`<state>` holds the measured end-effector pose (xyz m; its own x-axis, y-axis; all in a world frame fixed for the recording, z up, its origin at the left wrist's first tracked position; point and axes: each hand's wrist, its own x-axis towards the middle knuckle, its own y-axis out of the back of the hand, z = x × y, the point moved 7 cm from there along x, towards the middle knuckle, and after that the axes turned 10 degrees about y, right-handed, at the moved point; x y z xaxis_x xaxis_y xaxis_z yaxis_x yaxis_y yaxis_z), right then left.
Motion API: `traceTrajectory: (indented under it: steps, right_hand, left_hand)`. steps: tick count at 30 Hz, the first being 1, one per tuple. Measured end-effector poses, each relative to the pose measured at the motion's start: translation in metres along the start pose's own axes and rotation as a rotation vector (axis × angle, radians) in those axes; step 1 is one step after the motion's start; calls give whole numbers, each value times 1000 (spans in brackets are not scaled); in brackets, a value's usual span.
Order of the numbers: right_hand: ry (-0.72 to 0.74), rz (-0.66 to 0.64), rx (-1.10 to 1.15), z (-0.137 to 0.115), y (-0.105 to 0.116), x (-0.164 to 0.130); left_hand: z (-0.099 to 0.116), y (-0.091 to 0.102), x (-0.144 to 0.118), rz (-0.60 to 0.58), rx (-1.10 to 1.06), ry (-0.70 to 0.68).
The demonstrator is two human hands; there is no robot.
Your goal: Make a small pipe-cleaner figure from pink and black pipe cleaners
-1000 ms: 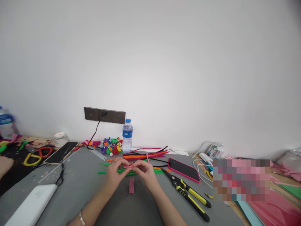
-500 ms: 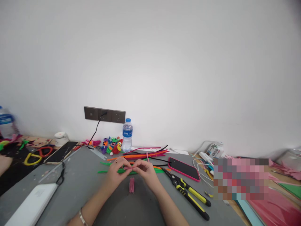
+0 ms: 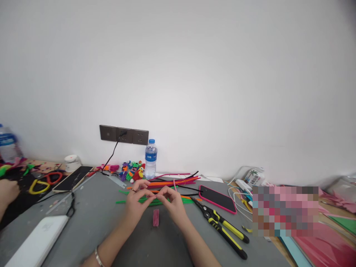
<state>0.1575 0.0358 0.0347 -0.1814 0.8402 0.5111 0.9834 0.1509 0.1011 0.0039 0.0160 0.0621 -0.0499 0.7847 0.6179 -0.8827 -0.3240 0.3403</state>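
My left hand (image 3: 138, 198) and my right hand (image 3: 171, 204) meet fingertip to fingertip above the grey table mat (image 3: 133, 244). Both are closed in a pinch on a thin pink pipe cleaner (image 3: 174, 184), whose free end sticks up behind my right hand; the part between the fingertips is mostly hidden. Just below the hands, a small folded bundle of pink pipe cleaner (image 3: 156, 217) lies on the mat. Behind them are spread green pipe cleaners (image 3: 120, 202) and a pile of orange and red pipe cleaners (image 3: 178, 182).
Yellow-and-black pliers (image 3: 222, 228) and a pink-cased phone (image 3: 217, 199) lie to the right. A water bottle (image 3: 151, 159) stands at the wall beside small colourful figures (image 3: 133, 171). On the left are a white power bank (image 3: 39, 241), scissors (image 3: 46, 182) and another person's hand (image 3: 8, 193).
My left hand's fingers have spread and shifted slightly, and less pink shows between the fingertips. At far left, the other person's hand has moved further into view, and the black cable there has shifted.
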Motion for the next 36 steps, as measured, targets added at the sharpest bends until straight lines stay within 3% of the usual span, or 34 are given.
traceTrajectory:
  steps: [5, 8, 13, 16, 19, 21, 23, 26, 28, 36]
  right_hand:
    - [29, -13, -54, -5, 3, 3]
    - [30, -19, -128, 2, 16, 7]
    - [-63, 195, -576, 27, 66, 2]
    - [-188, 165, -831, 40, 76, -6]
    - [-241, 124, -895, 47, 76, -10]
    - [-246, 158, -779, 49, 78, -10]
    - [-226, 231, -517, 52, 82, -6]
    - [-175, 294, -182, 53, 85, 2]
    - [-166, 278, -100, 52, 82, 7]
    - [-228, 74, 472, 29, 24, 4]
  left_hand:
    - [1, -2, 0, -4, 20, -20]
    - [-2, -4, 2, -43, 51, -5]
    - [-6, -5, 6, -101, 78, 6]
    - [-6, -7, 5, -140, 65, 9]
    - [-10, -13, 4, -235, 20, 72]
    - [-13, -19, 2, -304, 5, 111]
    - [-15, -22, 1, -339, 3, 136]
    - [-18, -24, 1, -348, -1, 172]
    - [-19, -25, 0, -345, -6, 197]
    - [-28, -30, -3, -372, -112, 326]
